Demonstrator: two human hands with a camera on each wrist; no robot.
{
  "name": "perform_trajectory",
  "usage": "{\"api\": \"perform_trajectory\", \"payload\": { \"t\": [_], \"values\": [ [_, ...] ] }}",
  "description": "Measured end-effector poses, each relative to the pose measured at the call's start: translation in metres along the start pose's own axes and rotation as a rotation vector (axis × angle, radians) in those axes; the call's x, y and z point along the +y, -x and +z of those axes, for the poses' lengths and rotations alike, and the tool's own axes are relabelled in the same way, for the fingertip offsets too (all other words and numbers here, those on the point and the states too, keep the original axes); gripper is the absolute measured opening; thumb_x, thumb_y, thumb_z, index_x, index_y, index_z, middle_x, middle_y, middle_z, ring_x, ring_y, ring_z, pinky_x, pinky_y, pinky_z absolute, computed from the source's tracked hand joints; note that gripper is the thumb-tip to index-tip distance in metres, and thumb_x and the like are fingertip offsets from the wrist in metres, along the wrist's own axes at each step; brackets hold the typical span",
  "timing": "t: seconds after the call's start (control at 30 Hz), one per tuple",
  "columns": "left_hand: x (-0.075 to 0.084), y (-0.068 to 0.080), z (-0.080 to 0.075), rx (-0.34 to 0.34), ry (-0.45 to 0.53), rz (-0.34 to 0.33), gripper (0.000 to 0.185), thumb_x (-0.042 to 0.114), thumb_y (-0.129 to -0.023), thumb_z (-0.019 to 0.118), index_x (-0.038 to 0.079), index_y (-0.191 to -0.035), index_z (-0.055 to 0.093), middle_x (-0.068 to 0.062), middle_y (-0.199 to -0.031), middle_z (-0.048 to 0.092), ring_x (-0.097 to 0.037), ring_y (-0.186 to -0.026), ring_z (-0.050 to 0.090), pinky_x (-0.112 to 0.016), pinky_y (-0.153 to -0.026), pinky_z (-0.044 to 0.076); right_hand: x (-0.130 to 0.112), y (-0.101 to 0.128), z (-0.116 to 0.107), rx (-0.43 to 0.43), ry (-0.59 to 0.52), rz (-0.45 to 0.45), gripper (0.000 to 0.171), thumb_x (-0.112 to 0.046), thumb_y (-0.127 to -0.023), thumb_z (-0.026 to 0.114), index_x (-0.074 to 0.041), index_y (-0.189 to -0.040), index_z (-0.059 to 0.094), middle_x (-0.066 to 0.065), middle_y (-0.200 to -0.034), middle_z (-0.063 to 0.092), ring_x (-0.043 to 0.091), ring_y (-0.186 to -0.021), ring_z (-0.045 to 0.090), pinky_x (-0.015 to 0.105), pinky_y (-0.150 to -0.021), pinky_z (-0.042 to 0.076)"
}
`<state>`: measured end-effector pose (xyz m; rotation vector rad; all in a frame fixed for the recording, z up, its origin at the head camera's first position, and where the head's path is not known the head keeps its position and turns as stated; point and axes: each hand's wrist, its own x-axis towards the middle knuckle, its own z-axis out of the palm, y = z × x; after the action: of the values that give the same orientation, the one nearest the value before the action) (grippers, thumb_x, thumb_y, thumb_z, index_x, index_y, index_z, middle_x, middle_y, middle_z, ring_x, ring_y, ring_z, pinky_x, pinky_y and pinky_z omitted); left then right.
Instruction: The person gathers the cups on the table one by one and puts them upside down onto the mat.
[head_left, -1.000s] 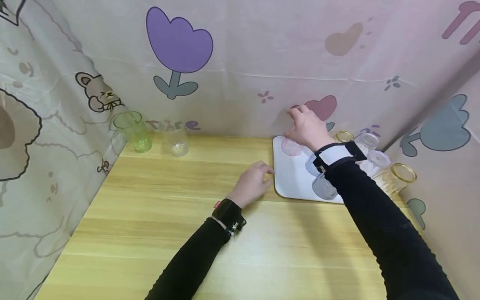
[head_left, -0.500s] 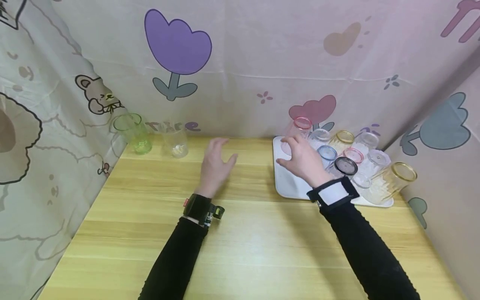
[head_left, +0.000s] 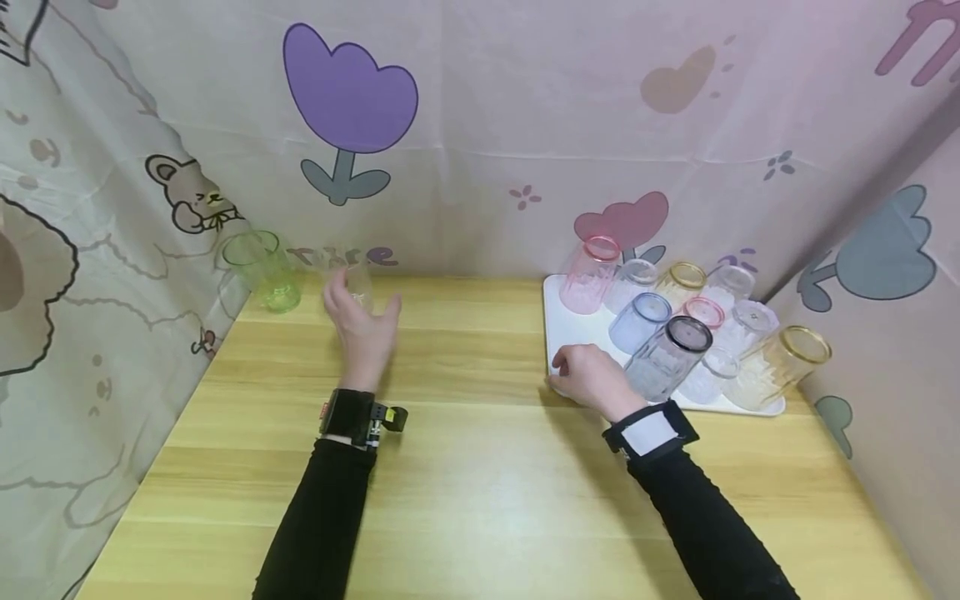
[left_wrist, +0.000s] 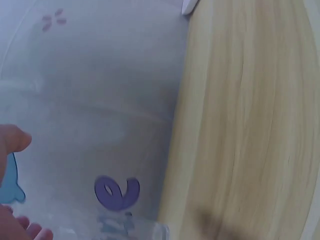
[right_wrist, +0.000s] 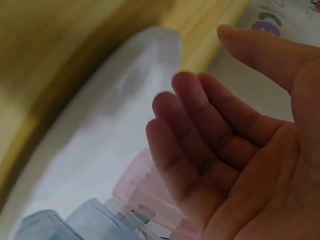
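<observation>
My left hand [head_left: 363, 337] is at the clear glass [head_left: 361, 287] near the back of the table, fingers spread and thumb apart. Its fingers overlap the glass in the head view; whether they touch it I cannot tell. In the left wrist view, the thumb [left_wrist: 15, 139] and the rim of the clear glass [left_wrist: 155, 231] show at the bottom left. Left of it a green glass [head_left: 277, 287] stands upright, flaring at the top. My right hand [head_left: 592, 377] hovers over the front left corner of the white tray [head_left: 558, 325]; its loosely curled fingers [right_wrist: 187, 135] hold nothing.
Several upside-down glasses crowd the tray: a pink glass [head_left: 590, 279], a blue glass [head_left: 637, 323], a dark grey glass [head_left: 667, 362] and an amber glass [head_left: 780, 371] among them. A patterned curtain [head_left: 480, 192] rises behind the wooden table [head_left: 480, 500].
My left hand has moved from beside the tray leftward to the clear glass. The right hand has left the pink glass, now upside down on the tray, and come toward the tray's front edge.
</observation>
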<state>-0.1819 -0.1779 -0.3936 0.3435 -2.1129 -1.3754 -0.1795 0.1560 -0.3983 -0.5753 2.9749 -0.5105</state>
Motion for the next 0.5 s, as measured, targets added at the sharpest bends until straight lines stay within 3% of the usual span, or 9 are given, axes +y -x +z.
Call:
{"api": "perform_trajectory", "payload": {
  "t": [0.13, 0.23, 0.33, 0.5],
  "values": [
    [-0.012, -0.012, -0.006, 0.099, 0.061, -0.064, 0.093, 0.021, -0.088, 0.083, 0.006, -0.158, 0.023, -0.014, -0.162, 0.023, -0.027, -0.15, 0.027, -0.038, -0.125, 0.025, 0.003, 0.002, 0.006, -0.028, 0.008, -0.009, 0.009, -0.017, -0.085, 0.073, -0.008, -0.087, 0.075, 0.002, -0.079, 0.071, 0.025, -0.076, 0.068, 0.045, -0.071, 0.057],
    [-0.02, -0.022, -0.013, 0.125, 0.081, -0.129, 0.097, 0.027, -0.088, 0.083, 0.007, -0.159, 0.019, -0.015, -0.161, 0.022, -0.026, -0.149, 0.026, -0.035, -0.124, 0.025, 0.003, 0.004, 0.009, -0.043, 0.008, -0.012, 0.007, -0.016, -0.085, 0.077, -0.01, -0.084, 0.075, 0.003, -0.08, 0.073, 0.026, -0.076, 0.069, 0.046, -0.072, 0.058],
    [-0.027, -0.031, -0.018, 0.116, 0.086, -0.186, 0.103, 0.034, -0.087, 0.085, 0.007, -0.16, 0.016, -0.015, -0.161, 0.02, -0.026, -0.148, 0.025, -0.035, -0.124, 0.027, 0.004, 0.006, 0.012, -0.045, 0.012, -0.015, 0.007, -0.015, -0.084, 0.08, -0.01, -0.082, 0.075, 0.002, -0.079, 0.073, 0.026, -0.077, 0.07, 0.046, -0.072, 0.058],
    [-0.039, -0.046, -0.021, 0.042, 0.078, -0.266, 0.111, 0.035, -0.084, 0.087, 0.008, -0.161, 0.012, -0.014, -0.164, 0.016, -0.029, -0.151, 0.022, -0.039, -0.125, 0.026, 0.006, 0.006, 0.018, -0.023, 0.024, -0.025, 0.009, -0.014, -0.084, 0.082, -0.011, -0.08, 0.075, 0.002, -0.08, 0.074, 0.027, -0.077, 0.07, 0.046, -0.071, 0.058]
  ]
}}
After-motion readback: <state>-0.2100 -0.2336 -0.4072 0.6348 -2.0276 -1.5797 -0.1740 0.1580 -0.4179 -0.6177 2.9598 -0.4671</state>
